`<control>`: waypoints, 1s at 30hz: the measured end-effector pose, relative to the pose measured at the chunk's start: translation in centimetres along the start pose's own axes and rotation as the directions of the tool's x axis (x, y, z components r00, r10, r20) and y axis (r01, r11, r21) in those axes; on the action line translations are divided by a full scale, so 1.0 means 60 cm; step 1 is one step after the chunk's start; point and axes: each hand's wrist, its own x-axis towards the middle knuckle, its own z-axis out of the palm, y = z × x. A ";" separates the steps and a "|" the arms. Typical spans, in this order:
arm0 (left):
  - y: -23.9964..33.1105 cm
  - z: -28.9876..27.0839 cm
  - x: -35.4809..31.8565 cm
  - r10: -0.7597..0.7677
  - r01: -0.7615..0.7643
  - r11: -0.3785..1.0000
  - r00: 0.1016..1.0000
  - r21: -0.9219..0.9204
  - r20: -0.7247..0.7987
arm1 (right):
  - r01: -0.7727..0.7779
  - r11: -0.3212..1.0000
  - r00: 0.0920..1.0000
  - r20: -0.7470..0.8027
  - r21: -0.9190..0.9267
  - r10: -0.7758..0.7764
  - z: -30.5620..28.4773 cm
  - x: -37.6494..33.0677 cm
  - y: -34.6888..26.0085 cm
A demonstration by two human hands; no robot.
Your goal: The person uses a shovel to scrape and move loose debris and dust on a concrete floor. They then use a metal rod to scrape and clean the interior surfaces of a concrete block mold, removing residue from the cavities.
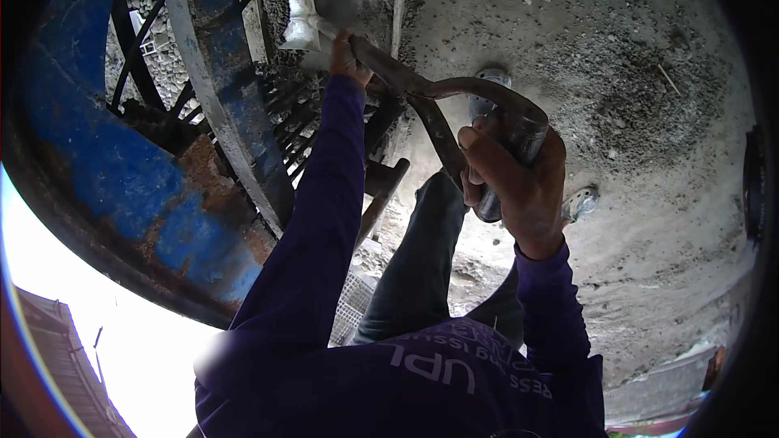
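A long-handled shovel (pixel 393 75) with a forked, D-shaped grip slants across the middle of the view. My left hand (pixel 347 58) is closed around its shaft, well forward toward the blade end. The fingers of my right hand (pixel 526 186) wrap the crossbar of the grip, close to my body. Beyond my left hand a pale, shiny piece (pixel 302 20) lines up with the shaft and looks like the shovel blade. It lies beside dark bars and a metal frame. Both arms wear purple sleeves.
At the left stands a large blue, rusty metal machine (pixel 105 138) with a curved rim and struts. Dark parallel bars (pixel 296 126) lie beside it, with gravel (pixel 154 53) behind. Loose grit (pixel 641 97) covers part of the concrete floor (pixel 649 243) at right. My feet stand below the grip.
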 end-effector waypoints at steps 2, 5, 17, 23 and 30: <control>-0.003 -0.020 0.032 -0.013 0.013 1.000 0.998 -0.005 -0.059 | -0.012 1.000 0.999 -0.038 0.021 0.013 -0.010 0.032 0.035; -0.027 -0.064 0.088 0.013 -0.013 1.000 0.986 -0.001 -0.168 | -0.032 0.999 0.996 -0.086 -0.006 0.032 -0.048 0.064 0.090; -0.151 0.018 0.188 -0.008 0.003 1.000 0.956 -0.019 -0.293 | -0.143 0.954 0.825 -0.565 -0.265 -0.033 -0.268 0.259 0.228; -0.214 0.001 0.120 0.039 -0.014 0.997 0.942 0.076 -0.332 | -0.114 0.984 0.845 -0.534 -0.136 0.024 -0.326 0.168 0.258; -0.422 0.075 -0.083 0.006 0.004 0.996 0.993 0.090 -0.115 | -0.067 0.988 0.785 -0.619 -0.140 -0.034 -0.513 -0.082 0.242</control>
